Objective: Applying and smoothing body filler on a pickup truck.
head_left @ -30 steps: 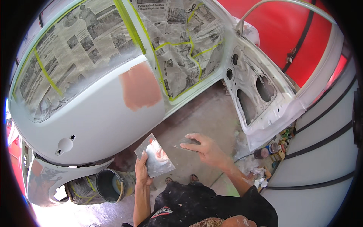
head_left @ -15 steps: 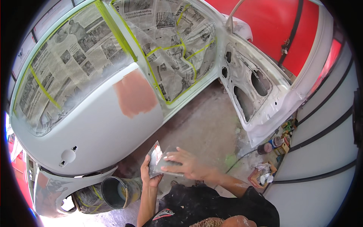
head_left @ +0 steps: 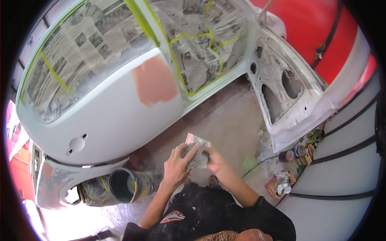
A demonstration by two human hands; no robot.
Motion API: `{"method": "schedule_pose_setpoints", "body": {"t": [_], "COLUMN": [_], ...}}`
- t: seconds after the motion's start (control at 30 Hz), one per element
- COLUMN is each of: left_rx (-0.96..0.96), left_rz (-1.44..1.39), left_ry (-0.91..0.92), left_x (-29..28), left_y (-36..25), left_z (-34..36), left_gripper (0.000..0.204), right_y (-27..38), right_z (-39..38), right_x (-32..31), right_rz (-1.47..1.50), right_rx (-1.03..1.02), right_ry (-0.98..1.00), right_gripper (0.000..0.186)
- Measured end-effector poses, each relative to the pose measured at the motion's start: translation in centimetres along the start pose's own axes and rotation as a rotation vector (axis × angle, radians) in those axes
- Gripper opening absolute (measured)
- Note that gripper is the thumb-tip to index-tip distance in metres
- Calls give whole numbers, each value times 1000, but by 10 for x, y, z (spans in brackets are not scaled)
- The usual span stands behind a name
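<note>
My left hand (head_left: 176, 165) is closed on a thin flat grey piece (head_left: 197, 160), its fingers curled over the upper face. From the other side my right hand (head_left: 217, 160) grips the same stack, its fingertips mostly hidden behind it. A shinier, pink-tinted plate (head_left: 194, 139) shows at the top of the stack, overlapping the grey piece. What kind of flat pieces they are I cannot make out. Beyond the hands stands a pale car door (head_left: 108, 116) with a reddish-brown patch (head_left: 156, 82) near its upper right corner, apart from both hands.
Newspaper (head_left: 100, 36) and yellow-green tape mask the windows. An opened door (head_left: 281, 88) reaches out at right. A dark bucket (head_left: 120, 188) stands lower left beside a loose-looking fender panel (head_left: 54, 188). Several cans (head_left: 286, 156) and a box of scraps (head_left: 277, 186) line the right wall.
My hands have come together: the left now wraps over the flat pieces, and the right has moved from across their face to their right side. The car sits higher and farther right in view.
</note>
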State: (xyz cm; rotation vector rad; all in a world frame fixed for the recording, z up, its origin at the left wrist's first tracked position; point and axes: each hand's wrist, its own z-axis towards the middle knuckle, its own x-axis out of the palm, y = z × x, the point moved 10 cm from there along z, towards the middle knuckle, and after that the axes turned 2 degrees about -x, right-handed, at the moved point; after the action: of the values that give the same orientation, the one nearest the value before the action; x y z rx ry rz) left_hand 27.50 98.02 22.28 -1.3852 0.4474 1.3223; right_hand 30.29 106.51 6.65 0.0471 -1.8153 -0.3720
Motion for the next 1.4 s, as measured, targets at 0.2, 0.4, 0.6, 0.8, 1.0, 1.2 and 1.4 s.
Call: {"method": "schedule_pose_setpoints", "body": {"t": [0.2, 0.4, 0.6, 0.8, 1.0, 1.2, 1.4], "left_rx": [-195, -621, -809, -893, -620, -535, -691], "left_rz": [-273, -1281, -2130, -2226, -1485, -1413, -1426], "left_ry": [31, -118, -143, -100, -270, -217, -163], "left_x": [-7, 40, 69, 36, -1, -7, 14], "left_y": [38, 107, 101, 100, 125, 109, 126], "left_z": [2, -7, -15, -36, -14, -12, -29], "left_gripper": [55, 66, 46, 44, 38, 45, 50], "right_y": [44, 71, 6, 66, 2, 9, 1], "right_z": [-16, -47, -71, -44, -53, -49, -58], "right_x": [36, 145, 192, 162, 209, 218, 221], "right_rz": [-31, -1141, -2061, -2350, -2319, -2367, -2307], "right_rx": [-105, -761, -817, -685, -858, -770, -690], "right_ry": [-92, 218, 645, 343, 600, 598, 710], "right_gripper": [46, 38, 64, 62, 57, 57, 57]}}
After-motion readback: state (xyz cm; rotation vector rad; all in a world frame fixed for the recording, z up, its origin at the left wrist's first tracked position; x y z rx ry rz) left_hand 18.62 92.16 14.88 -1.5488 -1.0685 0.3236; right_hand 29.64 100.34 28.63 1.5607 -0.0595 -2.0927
